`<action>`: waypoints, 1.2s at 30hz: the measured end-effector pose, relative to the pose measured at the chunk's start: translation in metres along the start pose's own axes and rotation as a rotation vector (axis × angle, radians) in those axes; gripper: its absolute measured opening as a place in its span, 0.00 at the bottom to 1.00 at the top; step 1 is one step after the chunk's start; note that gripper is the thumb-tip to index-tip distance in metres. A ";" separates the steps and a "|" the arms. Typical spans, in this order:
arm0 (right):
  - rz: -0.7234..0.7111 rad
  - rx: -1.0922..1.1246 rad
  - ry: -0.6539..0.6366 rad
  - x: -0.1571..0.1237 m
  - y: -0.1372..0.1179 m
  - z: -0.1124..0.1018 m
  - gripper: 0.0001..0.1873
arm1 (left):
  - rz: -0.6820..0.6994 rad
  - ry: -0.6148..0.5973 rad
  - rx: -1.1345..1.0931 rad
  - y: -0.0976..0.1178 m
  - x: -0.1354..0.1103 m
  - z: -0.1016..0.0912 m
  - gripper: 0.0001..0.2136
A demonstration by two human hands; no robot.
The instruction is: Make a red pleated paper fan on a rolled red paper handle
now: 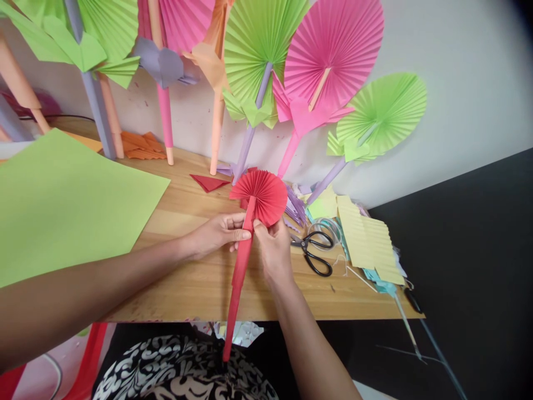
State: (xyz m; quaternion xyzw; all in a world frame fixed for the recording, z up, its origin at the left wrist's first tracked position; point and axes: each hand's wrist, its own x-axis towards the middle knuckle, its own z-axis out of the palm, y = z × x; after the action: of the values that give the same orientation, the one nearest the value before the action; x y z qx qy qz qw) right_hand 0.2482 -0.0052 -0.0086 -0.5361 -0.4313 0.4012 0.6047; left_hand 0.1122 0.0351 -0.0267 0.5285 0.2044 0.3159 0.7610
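Observation:
A red paper fan flower (270,191) with a pleated round head and a long rolled-paper stem is held upright over the table's near edge. My left hand (227,233) pinches the stem just under the head, thumb across its front. On the other side, my right hand (272,241) grips the base of the pleats between thumb and fingers. The stem's lower end hangs past the table edge, in front of a patterned garment. Black-handled scissors (314,247) lie just right of my right hand. Behind the fan rests a folded red paper triangle (209,183).
Finished green (266,44), pink and orange paper fans lean on the wall at the back. A large green sheet (75,211) covers the table's left. Clear tape rolls (327,228), pleated yellow paper (370,239) and paper scraps crowd the right end.

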 end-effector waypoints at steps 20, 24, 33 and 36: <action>0.181 -0.035 -0.165 -0.052 -0.004 -0.025 0.27 | 0.020 0.024 -0.170 0.005 0.003 -0.002 0.16; 0.280 -0.015 -0.154 -0.058 -0.001 -0.021 0.31 | 0.019 0.032 -0.116 0.007 0.002 0.000 0.17; 0.325 0.113 -0.003 -0.056 -0.002 -0.040 0.12 | 0.039 0.206 -0.131 0.004 0.005 -0.007 0.20; 0.327 0.080 0.001 -0.060 0.000 -0.046 0.13 | 0.134 0.290 -0.158 0.008 0.005 -0.011 0.17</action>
State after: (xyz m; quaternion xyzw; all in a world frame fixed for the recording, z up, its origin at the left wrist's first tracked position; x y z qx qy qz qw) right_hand 0.2736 -0.0755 -0.0165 -0.5749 -0.3215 0.5108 0.5524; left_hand 0.1071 0.0481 -0.0233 0.4284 0.2507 0.4540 0.7399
